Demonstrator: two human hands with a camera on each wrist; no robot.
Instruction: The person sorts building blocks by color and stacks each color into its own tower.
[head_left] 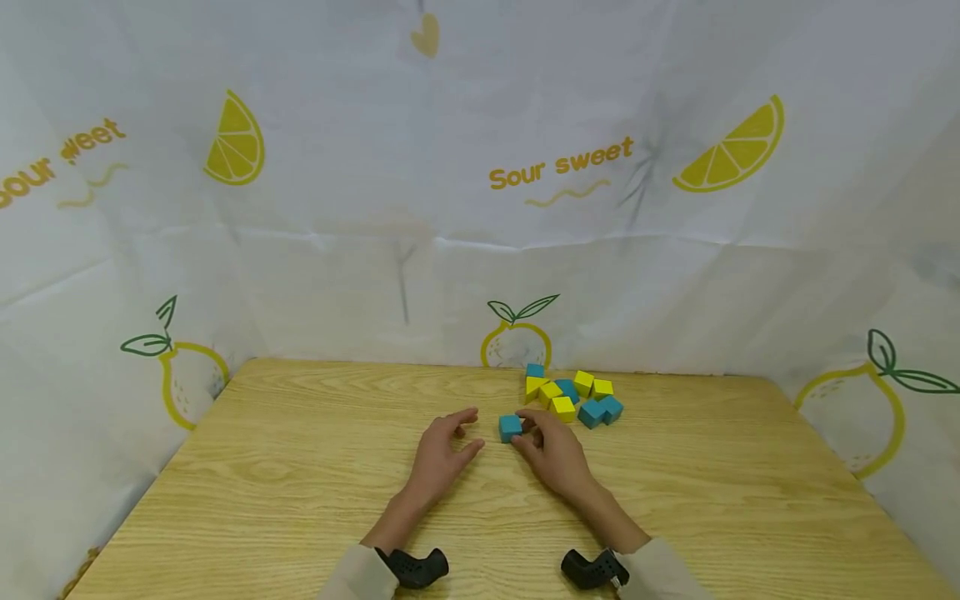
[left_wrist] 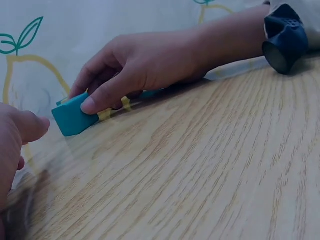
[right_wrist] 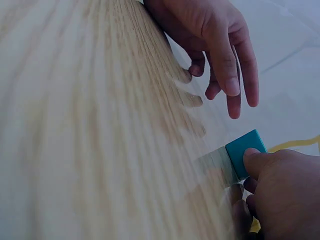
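A blue cube [head_left: 510,428] is pinched between the thumb and fingers of the right hand [head_left: 558,457] at the middle of a wooden tabletop [head_left: 300,467]. Whether the cube is rested on the wood or slightly raised cannot be told. On its other side the left hand [head_left: 437,458] is held released, thumb and fingers parted and gently curved, with nothing gripped; the cube is faced by its fingertips but left untouched, a gap being shown in the head view.

Beyond the right hand, toward the far edge of the tabletop, a loose group of blocks is spread. Five yellow blocks [head_left: 562,409] and four more blue blocks [head_left: 591,414] can be counted there, some set close against one another. Two of the blue ones are placed side by side at the group's right end; another is seen at the back, behind a yellow one.

Both wrists are fitted with black devices [head_left: 420,570], worn by the cuffs of pale sleeves [head_left: 362,575]. The scene is backed by a white cloth [head_left: 337,292], on which yellow lemon slices [head_left: 236,146], leafed lemons [head_left: 516,345] and the orange words "Sour sweet" are printed.
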